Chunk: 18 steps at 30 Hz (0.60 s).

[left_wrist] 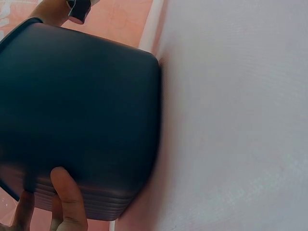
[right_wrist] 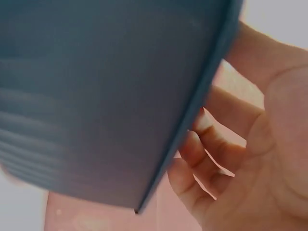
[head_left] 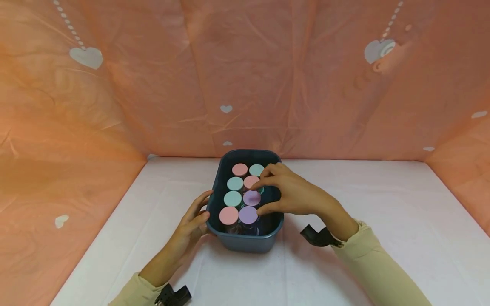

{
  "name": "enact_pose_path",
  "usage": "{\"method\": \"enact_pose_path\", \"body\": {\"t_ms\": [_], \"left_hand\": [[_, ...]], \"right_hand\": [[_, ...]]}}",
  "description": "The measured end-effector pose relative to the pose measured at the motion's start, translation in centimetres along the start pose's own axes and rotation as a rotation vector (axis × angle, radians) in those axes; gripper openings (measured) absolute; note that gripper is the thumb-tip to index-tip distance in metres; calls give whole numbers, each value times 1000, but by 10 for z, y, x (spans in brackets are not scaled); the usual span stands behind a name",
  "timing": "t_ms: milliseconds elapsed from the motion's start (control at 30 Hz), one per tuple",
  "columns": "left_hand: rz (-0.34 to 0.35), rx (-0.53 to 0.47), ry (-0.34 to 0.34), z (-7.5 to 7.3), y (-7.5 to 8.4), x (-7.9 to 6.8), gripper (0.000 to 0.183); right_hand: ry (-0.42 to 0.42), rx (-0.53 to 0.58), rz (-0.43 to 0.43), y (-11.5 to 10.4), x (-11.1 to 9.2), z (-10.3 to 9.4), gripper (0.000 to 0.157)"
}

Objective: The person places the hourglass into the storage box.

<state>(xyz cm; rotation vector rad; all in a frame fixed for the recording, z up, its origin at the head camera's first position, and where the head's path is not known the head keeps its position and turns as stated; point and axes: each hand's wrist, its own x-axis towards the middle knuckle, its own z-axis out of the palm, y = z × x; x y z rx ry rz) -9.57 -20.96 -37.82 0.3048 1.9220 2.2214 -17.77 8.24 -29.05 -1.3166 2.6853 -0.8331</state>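
A dark blue-grey plastic bin (head_left: 245,243) stands on the white cloth, holding two rows of small see-through bottles with round pink, mint and purple lids. My left hand (head_left: 190,223) touches the bin's left side, its thumb and fingertips against the outer wall, also visible in the left wrist view. Over the bin's right rim reaches my right hand (head_left: 294,190). Its thumb and index finger stand apart around a purple lid (head_left: 252,198), the thumb tip at the edge of the nearer purple lid (head_left: 248,214). The bin wall (right_wrist: 106,110) hides part of the right fingers in the right wrist view.
A white cloth (head_left: 367,191) covers the table around the bin. Orange sheeting with pale hearts (head_left: 245,76) hangs behind and at both sides, meeting the cloth just beyond the bin. Black straps (head_left: 319,236) sit at both wrists.
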Motion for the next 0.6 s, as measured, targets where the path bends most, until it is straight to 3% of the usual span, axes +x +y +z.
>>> {"method": "enact_pose_path", "body": {"t_ms": [167, 600], "left_hand": [[-1, -5, -9, 2, -1, 2, 49], [-24, 13, 18, 4, 4, 1, 49]], "right_hand": [[72, 8, 34, 10, -16, -6, 48], [144, 34, 121, 36, -39, -9, 38]]}}
